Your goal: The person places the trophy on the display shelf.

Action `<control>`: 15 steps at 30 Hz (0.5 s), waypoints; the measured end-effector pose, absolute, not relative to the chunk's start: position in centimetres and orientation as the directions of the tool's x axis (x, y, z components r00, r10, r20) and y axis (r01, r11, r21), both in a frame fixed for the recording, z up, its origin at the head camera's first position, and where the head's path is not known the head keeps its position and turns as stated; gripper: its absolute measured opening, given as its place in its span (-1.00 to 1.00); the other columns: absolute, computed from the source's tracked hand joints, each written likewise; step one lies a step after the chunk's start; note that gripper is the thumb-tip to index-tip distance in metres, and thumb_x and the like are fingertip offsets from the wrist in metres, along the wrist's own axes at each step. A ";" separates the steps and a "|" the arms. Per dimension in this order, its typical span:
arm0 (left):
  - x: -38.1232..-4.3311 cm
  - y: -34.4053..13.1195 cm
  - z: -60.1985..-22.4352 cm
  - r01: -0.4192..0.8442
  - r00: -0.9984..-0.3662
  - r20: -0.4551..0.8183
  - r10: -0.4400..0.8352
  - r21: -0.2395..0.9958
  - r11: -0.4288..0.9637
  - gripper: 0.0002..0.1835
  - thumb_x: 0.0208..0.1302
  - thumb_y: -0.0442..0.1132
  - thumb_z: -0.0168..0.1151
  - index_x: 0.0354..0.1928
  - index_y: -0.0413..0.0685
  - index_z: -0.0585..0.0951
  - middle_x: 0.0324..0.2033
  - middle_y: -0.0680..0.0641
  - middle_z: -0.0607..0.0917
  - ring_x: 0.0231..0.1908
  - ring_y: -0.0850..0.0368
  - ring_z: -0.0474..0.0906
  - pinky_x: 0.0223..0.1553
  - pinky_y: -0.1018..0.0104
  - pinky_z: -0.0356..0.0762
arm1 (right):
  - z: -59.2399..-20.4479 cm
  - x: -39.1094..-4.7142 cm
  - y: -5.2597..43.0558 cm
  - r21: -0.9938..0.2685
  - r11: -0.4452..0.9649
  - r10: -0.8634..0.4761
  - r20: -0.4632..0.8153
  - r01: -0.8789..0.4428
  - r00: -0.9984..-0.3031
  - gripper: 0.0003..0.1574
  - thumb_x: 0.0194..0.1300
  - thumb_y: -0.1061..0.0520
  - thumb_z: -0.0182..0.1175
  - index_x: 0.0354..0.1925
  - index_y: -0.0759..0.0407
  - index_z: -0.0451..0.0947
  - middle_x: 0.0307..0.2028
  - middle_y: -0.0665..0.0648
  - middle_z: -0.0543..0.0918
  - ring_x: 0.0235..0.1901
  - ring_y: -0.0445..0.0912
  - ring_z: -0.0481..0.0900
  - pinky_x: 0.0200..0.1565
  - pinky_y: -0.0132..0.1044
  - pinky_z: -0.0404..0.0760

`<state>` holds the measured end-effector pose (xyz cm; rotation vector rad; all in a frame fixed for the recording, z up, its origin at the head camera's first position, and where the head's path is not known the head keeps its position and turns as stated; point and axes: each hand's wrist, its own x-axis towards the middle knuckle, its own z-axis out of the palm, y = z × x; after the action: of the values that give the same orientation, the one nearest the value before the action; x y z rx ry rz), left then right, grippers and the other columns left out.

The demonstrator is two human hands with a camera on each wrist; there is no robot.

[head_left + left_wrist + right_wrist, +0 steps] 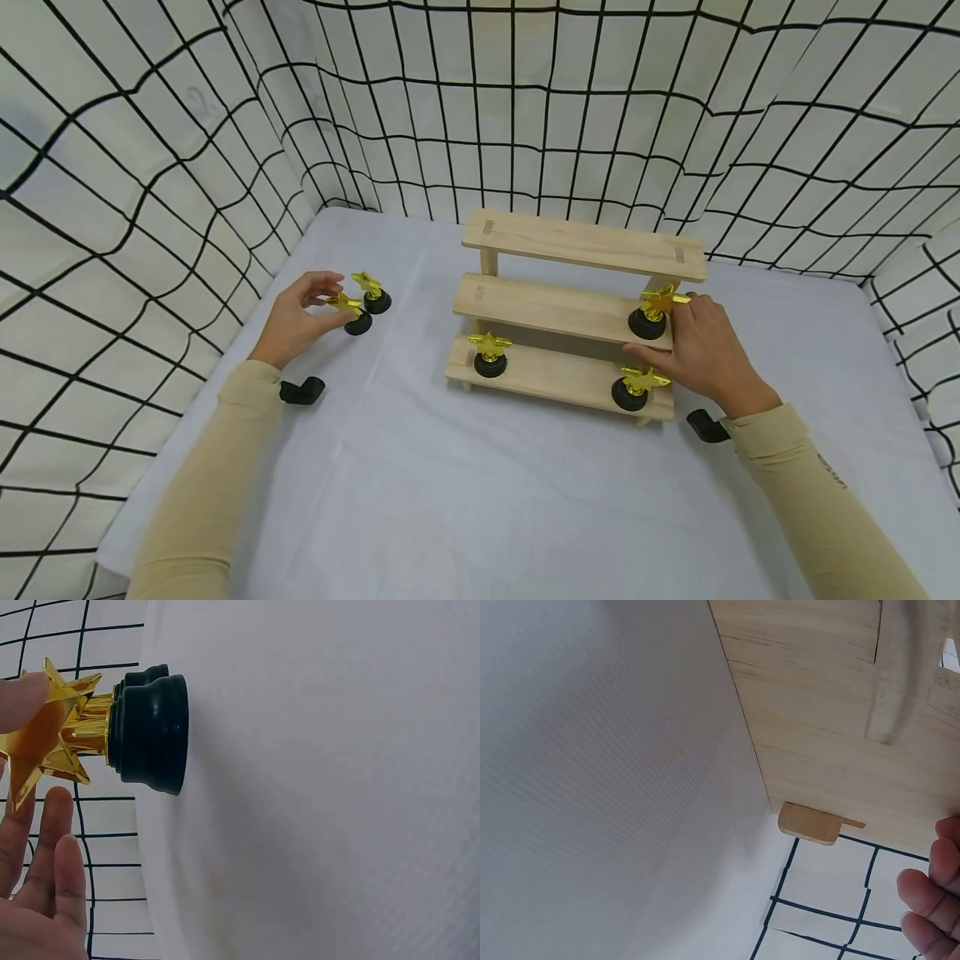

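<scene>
**While pinching a gold, star-topped trophy with a round black base (358,322) at left, spans the end of a pale, three-tier wooden stand (540,305) at right**

Pinches the star by the thumb and fingers of the left hand (295,318), over the left part of a white, cloth-covered bench (420,492); cannot tell whether lifted or standing. Just beyond, upright on the bench: a second gold-and-black star trophy (377,301).

With the right hand (711,357), rounds the right end of the stand, thumb along the front edge of the middle tier, fingers just beside a third star trophy (648,322) upright on that tier; cannot tell whether gripping or merely resting. On the bottom tier: a fourth star trophy (490,364) near the left end, a fifth star trophy (630,394) near the right. On both arms: tan sleeves (236,450).
</scene>
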<state>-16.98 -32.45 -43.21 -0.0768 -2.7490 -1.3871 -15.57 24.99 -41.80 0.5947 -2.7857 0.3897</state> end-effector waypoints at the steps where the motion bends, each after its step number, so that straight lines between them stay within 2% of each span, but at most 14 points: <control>1: -17.0 -32.5 -43.3 0.067 -0.997 0.073 0.014 0.803 0.592 -0.32 0.24 -0.10 0.53 0.35 -0.08 0.48 0.10 -0.09 0.60 0.02 0.43 0.47 0.31 0.02 0.47 | -41.8 -15.6 25.0 -0.203 0.880 -0.358 0.311 -0.430 -0.880 -0.05 0.07 -0.45 0.42 -0.07 0.39 0.61 -0.45 0.22 0.52 -0.31 0.16 0.49 -0.21 0.03 0.46; 4: -17.1 -32.6 -43.6 0.051 -0.998 0.055 0.011 0.802 0.595 -0.32 0.23 -0.09 0.53 0.35 -0.05 0.48 0.07 0.05 0.58 0.01 0.42 0.47 0.27 0.16 0.48 | -41.8 -15.5 25.0 -0.208 0.879 -0.357 0.307 -0.428 -0.882 -0.01 0.07 -0.45 0.42 0.02 0.39 0.59 -0.35 0.29 0.58 -0.24 0.21 0.53 -0.14 0.11 0.50; 9: -17.1 -32.8 -44.0 0.047 -0.999 0.033 0.034 0.797 0.602 -0.30 0.24 -0.10 0.53 0.37 -0.06 0.47 0.09 0.11 0.55 0.02 0.39 0.46 0.21 0.40 0.51 | -42.0 -15.6 25.1 -0.222 0.874 -0.356 0.311 -0.432 -0.881 -0.02 0.06 -0.43 0.44 0.02 0.40 0.59 -0.29 0.32 0.62 -0.20 0.23 0.55 -0.11 0.14 0.52; 15: -17.3 -33.0 -44.5 -0.013 -0.999 -0.039 0.031 0.807 0.591 -0.27 0.25 -0.10 0.52 0.40 -0.04 0.44 0.15 0.10 0.50 0.04 0.44 0.50 0.27 0.41 0.56 | -42.0 -15.6 25.2 -0.226 0.871 -0.357 0.317 -0.436 -0.879 -0.04 0.06 -0.42 0.44 0.01 0.38 0.59 -0.33 0.29 0.61 -0.23 0.20 0.54 -0.14 0.10 0.50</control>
<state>-17.28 -33.03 -44.45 -0.0162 -2.8451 -1.4436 -15.61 25.16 -42.03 0.5997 -2.7774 0.4257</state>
